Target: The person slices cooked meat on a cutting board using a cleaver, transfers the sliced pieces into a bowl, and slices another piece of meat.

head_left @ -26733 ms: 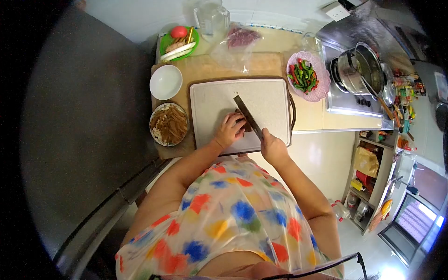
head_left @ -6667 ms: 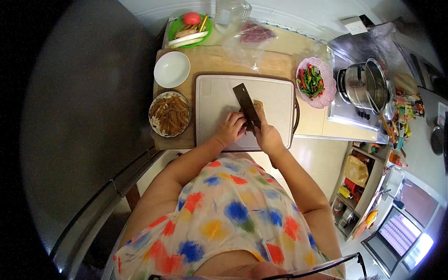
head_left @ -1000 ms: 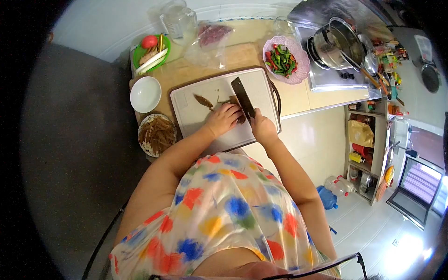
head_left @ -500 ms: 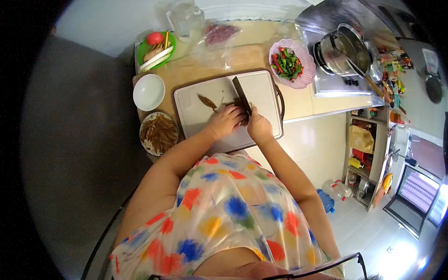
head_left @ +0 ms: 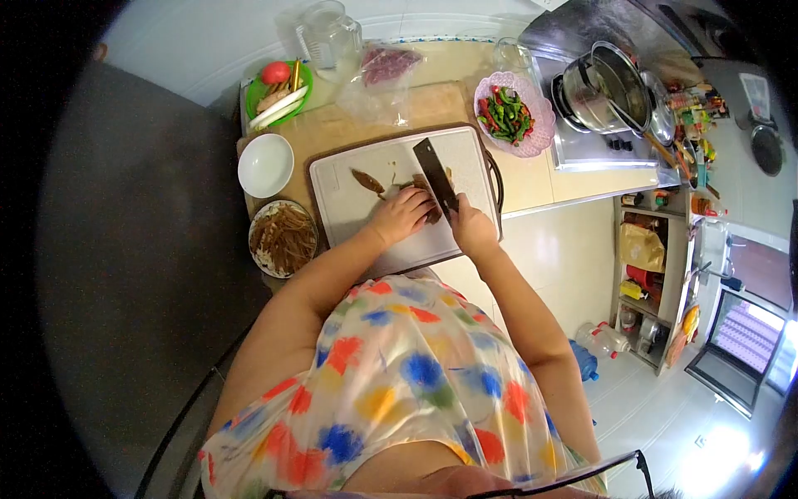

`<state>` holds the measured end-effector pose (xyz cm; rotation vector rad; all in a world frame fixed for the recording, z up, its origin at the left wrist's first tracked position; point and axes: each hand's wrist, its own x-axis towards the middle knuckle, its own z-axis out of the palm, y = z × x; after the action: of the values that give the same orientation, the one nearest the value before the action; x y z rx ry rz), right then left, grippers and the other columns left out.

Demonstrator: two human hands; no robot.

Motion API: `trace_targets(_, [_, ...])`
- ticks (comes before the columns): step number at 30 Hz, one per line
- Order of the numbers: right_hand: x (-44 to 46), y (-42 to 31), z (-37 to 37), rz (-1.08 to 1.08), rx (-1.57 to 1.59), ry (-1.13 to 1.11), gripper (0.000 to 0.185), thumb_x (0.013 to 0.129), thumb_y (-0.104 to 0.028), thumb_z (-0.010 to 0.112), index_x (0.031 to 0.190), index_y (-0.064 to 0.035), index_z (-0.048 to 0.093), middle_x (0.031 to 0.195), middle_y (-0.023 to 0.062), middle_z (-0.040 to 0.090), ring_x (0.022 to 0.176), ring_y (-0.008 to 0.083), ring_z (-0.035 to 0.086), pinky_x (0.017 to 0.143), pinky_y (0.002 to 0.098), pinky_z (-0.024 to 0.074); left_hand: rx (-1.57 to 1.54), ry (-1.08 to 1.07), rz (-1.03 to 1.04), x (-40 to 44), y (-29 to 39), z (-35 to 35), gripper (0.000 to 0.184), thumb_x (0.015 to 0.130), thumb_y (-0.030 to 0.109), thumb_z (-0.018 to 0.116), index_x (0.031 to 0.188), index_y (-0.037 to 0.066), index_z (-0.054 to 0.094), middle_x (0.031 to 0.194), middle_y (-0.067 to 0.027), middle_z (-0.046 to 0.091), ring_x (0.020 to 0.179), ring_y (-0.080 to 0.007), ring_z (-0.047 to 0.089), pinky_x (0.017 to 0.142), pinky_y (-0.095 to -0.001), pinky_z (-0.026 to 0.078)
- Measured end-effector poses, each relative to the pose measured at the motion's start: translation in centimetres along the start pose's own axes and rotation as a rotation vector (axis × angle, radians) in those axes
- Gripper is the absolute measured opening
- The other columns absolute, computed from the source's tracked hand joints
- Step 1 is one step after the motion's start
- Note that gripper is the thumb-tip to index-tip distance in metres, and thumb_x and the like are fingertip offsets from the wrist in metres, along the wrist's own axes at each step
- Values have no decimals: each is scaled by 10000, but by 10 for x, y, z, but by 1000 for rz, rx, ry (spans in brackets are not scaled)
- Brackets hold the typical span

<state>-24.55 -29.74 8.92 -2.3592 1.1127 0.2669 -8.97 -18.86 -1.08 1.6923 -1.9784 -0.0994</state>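
A white cutting board point(head_left: 357, 224) with a dark rim lies before me. My right hand point(head_left: 474, 227) is wrapped around the handle of a cleaver point(head_left: 435, 175), its broad dark blade pointing away from me. Just left of the blade, my left hand point(head_left: 403, 214) has its fingers curled over and pressing down a brown piece of food point(head_left: 433, 214), mostly hidden under the fingertips; its exact kind is unclear. Another brown, leaf-shaped piece point(head_left: 366, 181) rests on the board to the left. Thin brown strips fill a bowl point(head_left: 254, 259) left of the board.
A white bowl point(head_left: 266, 165) and a green plate point(head_left: 252, 104) with vegetables stand at the left. Behind the board are a glass pitcher point(head_left: 331, 41) and bagged red meat point(head_left: 389, 66). A pink bowl point(head_left: 544, 125) of cut peppers sits near a steel pot point(head_left: 592, 104) on the stove.
The cleaver's blade has tilted, showing more of its flat side, and my right hand has shifted slightly right. My left hand stays over the brown food.
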Motion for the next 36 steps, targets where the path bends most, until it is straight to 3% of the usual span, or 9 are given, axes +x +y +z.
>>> trace_targets(13, [11, -16, 12, 0, -43, -96, 352, 888, -119, 455, 1210, 2, 378, 760, 238, 647, 702, 412, 646, 628, 501, 520, -71, -33, -61, 3, 1, -2, 307, 776, 236, 662, 1047, 93, 640, 1180, -81, 545, 1197, -272, 430, 1044, -399, 366])
trace_targets(16, [15, -18, 23, -23, -14, -21, 321, 881, -113, 472, 1175, -10, 394, 744, 241, 641, 702, 419, 641, 624, 505, 514, -66, -74, -65, 2, -2, 0, 330, 767, 237, 653, 1078, 128, 631, 1176, -37, 547, 1168, -243, 447, 1020, -371, 397])
trace_targets(20, [11, -19, 8, 40, 103, 100, 238, 881, -126, 497, 1081, -28, 413, 728, 260, 627, 700, 438, 628, 617, 524, 498, -77, -48, -37, -1, -2, 2, 324, 785, 241, 650, 1071, 94, 618, 1167, -85, 542, 1181, -288, 442, 1050, -410, 359])
trace_targets(24, [16, 13, 22, 49, 194, 169, 274, 897, -166, 513, 1113, -32, 411, 742, 273, 624, 705, 457, 615, 630, 544, 484, -62, -2, -22, 2, -1, 3, 359, 793, 247, 641, 1105, 78, 592, 1180, -97, 537, 1182, -289, 442, 1068, -414, 337])
trace_targets(36, [-4, -4, -7, 16, 1, -94, 213, 902, -156, 483, 1071, -32, 446, 784, 272, 643, 742, 446, 639, 669, 532, 506, -85, -6, -7, 3, -3, 1, 371, 769, 232, 656, 1089, 51, 608, 1164, -99, 556, 1188, -277, 444, 1072, -408, 336])
